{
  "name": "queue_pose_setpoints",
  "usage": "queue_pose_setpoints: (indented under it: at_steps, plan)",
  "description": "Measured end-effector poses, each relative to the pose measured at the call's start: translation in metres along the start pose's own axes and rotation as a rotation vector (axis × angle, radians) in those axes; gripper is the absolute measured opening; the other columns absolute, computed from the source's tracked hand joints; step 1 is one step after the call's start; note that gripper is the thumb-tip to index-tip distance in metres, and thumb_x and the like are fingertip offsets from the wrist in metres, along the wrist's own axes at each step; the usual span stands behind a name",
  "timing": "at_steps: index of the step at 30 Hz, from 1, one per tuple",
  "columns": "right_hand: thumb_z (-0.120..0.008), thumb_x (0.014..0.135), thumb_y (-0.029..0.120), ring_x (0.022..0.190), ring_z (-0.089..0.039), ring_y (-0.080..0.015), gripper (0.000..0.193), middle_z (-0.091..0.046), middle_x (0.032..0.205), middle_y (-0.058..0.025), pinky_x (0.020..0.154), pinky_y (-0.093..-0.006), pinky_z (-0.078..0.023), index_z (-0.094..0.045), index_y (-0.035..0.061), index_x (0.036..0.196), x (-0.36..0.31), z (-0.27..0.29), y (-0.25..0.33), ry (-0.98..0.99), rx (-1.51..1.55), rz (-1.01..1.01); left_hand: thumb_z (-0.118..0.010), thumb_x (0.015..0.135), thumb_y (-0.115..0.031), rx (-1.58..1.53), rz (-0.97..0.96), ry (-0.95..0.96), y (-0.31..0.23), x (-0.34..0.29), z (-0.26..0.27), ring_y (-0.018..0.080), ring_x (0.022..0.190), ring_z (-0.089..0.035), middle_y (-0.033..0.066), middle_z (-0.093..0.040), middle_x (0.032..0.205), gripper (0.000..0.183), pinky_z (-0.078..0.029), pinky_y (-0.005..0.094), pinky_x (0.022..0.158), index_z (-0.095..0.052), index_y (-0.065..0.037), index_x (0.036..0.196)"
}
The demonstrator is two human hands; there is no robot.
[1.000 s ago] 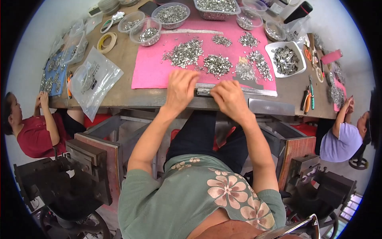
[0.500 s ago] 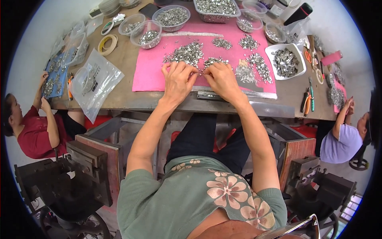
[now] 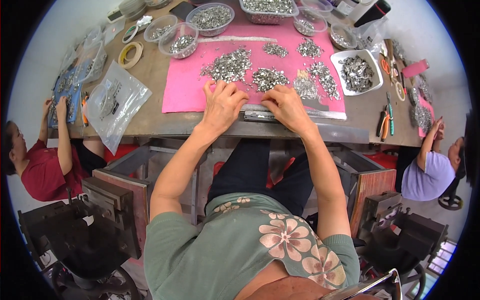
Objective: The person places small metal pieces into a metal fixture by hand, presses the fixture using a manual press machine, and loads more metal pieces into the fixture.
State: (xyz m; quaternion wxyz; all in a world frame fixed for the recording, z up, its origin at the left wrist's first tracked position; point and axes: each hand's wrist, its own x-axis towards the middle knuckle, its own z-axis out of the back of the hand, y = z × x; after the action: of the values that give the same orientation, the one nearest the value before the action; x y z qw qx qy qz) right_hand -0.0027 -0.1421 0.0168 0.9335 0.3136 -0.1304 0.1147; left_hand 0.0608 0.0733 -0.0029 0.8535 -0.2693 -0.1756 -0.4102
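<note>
Both my hands are over the near side of a pink mat (image 3: 185, 95) on the workbench. My left hand (image 3: 223, 104) has its fingers bent, with thumb and forefinger pinched just below a big pile of small silvery metal pieces (image 3: 227, 66). Thumb and fingertips of my right hand (image 3: 285, 106) are also pinched, close to a smaller, darker pile of metal pieces (image 3: 270, 79). Whatever lies between the fingertips is too small to make out. By the right hand, a metal bar (image 3: 259, 116) lies at the bench edge. Thin silvery strips (image 3: 305, 89) lie farther right.
Clear tubs of metal pieces (image 3: 212, 20) line the back. A white square bowl (image 3: 375, 85) stands right, pliers (image 3: 384, 122) near the right edge. Left are a plastic bag (image 3: 125, 97) and a tape roll (image 3: 131, 55). Co-workers sit at left (image 3: 52, 167) and right (image 3: 427, 175).
My hands have drawn slightly toward me, away from the smaller pile, and a little farther apart. The view has shifted slightly. The left co-worker's hands have come up together over the blue mat.
</note>
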Motion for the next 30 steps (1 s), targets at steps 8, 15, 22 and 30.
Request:
queue_pose_setpoints:
  at_steps: [8, 15, 22, 30]
  plan:
    - [-0.072, 0.085, 0.008, 0.08, -0.064, -0.0325, 0.008, -0.066, 0.083, -0.0131, 0.072, -0.0417, -0.047, -0.069, 0.002, 0.088, 0.0, -0.006, -0.005, -0.07, -0.126, 0.109, -0.068, 0.09, -0.006, -0.453, 0.13, 0.055, -0.036, -0.002, 0.008, 0.0257, 0.086, -0.059, 0.0059, -0.064, 0.087, 0.006, -0.042, 0.0378, 0.087, -0.066, -0.005, 0.096]
    - [-0.068, 0.09, 0.005, 0.08, -0.063, -0.0311, 0.006, -0.064, 0.084, -0.0126, 0.074, -0.0393, -0.048, -0.064, -0.0007, 0.092, -0.033, 0.013, 0.015, -0.083, 0.166, -0.079, -0.069, 0.087, 0.002, -0.549, 0.062, -0.082, -0.05, -0.014, -0.014, 0.0299, 0.091, -0.06, 0.012, -0.064, 0.096, 0.011, -0.048, 0.0389, 0.082, -0.063, 0.0, 0.097]
    - [-0.066, 0.09, -0.001, 0.082, -0.063, -0.0311, 0.006, -0.063, 0.089, -0.0133, 0.074, -0.038, -0.049, -0.063, -0.002, 0.095, -0.046, 0.007, 0.016, -0.16, 0.199, -0.055, -0.07, 0.084, 0.004, -0.403, -0.001, -0.058, -0.053, -0.014, -0.014, 0.0332, 0.089, -0.061, 0.0135, -0.063, 0.097, 0.014, -0.049, 0.0419, 0.08, -0.063, 0.0, 0.096]
    - [-0.07, 0.087, -0.001, 0.085, -0.061, -0.0319, 0.008, -0.063, 0.089, -0.0125, 0.077, -0.0404, -0.048, -0.064, -0.0014, 0.093, -0.048, -0.002, 0.016, -0.216, 0.175, 0.004, -0.071, 0.086, -0.002, -0.276, -0.096, -0.136, -0.05, -0.021, -0.014, 0.0289, 0.097, -0.062, 0.009, -0.067, 0.1, 0.015, -0.049, 0.0458, 0.091, -0.068, -0.003, 0.1]
